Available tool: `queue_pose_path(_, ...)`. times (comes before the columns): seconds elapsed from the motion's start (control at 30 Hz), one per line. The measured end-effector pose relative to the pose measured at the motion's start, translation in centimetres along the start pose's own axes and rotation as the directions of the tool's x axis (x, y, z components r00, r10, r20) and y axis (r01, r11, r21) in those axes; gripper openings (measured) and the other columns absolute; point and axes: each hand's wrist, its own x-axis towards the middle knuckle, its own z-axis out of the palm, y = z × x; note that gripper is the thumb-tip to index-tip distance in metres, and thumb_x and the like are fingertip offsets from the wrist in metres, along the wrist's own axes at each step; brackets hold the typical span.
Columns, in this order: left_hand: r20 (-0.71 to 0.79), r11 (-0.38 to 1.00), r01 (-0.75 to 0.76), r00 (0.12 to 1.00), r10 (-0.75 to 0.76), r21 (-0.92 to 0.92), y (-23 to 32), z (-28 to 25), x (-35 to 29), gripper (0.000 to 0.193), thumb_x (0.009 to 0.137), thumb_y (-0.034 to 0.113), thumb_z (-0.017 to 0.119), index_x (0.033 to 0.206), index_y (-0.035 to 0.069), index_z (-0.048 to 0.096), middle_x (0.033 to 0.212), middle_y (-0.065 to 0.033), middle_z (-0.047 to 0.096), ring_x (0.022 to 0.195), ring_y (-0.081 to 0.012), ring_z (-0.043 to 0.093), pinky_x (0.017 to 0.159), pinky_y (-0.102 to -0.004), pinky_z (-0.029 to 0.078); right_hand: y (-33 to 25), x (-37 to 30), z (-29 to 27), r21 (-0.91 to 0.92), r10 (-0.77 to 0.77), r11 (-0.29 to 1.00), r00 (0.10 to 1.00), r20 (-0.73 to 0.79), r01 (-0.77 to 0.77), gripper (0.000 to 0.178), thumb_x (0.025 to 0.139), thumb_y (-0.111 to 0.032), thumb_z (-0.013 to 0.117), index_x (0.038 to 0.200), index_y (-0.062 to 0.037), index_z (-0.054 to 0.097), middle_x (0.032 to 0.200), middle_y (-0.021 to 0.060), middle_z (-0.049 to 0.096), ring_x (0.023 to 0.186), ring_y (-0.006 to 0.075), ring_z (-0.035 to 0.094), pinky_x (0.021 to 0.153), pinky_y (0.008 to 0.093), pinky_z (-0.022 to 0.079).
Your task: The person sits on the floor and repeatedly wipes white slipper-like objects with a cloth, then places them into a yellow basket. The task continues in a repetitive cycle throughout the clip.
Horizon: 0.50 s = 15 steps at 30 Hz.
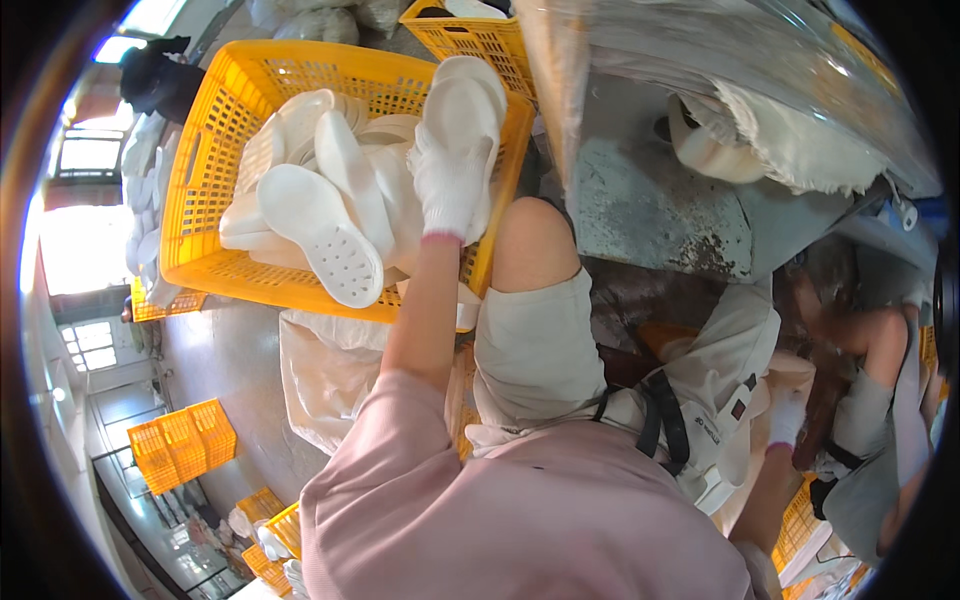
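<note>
My left hand (456, 180), in a white knit glove with a pink cuff, is closed around a stack of white shoe soles (466, 88) at the right side of a yellow plastic crate (205, 262). More white soles lie heaped in that crate. One sole with small holes at one end (320, 228) rests on top, its end over the near rim. My right hand (788, 416), gloved the same way, is low at the right, beside pale sheeting and near white sole-like pieces (737, 450). Its fingers are too small and unclear to read.
A grey machine with a worn metal plate (650, 215) stands ahead on the right, with ragged white cloth (790, 140) above it. A pale sack (325, 370) is below the crate. Yellow crates (183, 443) stand on the floor at left. Another person's bare leg (870, 345) shows at right.
</note>
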Motion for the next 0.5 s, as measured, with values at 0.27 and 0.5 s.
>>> queue_pose_path(0.27, 0.798, 0.574, 0.659, 0.603, -0.018, -0.485, -3.8, -8.5, 2.2, 0.041, 0.098, 0.018, 0.072, 0.134, -0.001, 0.067, 0.120, -0.0132, 0.076, 0.105, -0.0219, 0.073, 0.092, -0.0363, 0.059, -12.0, -14.2, -23.5, 0.707, 0.053, 0.590, 0.856, -0.515, 0.389, 0.035, 0.107, -0.018, 0.060, 0.127, 0.0080, 0.071, 0.120, 0.0226, 0.075, 0.109, 0.0353, 0.072, 0.098, 0.0433, 0.054)
queue_pose_path(0.5, 0.704, 0.689, 0.162, 0.271, 0.657, -0.706, 12.6, -14.4, -6.8, 0.052, 0.089, 0.031, 0.074, 0.132, 0.004, 0.066, 0.123, -0.0175, 0.072, 0.110, -0.0328, 0.071, 0.094, -0.0461, 0.057, -24.0, -21.1, -35.3, 0.978, -0.428, -0.187, 0.889, -0.163, 0.089, 0.053, 0.108, -0.027, 0.057, 0.148, 0.0084, 0.057, 0.150, 0.0175, 0.062, 0.134, 0.0263, 0.061, 0.117, 0.0404, 0.045)
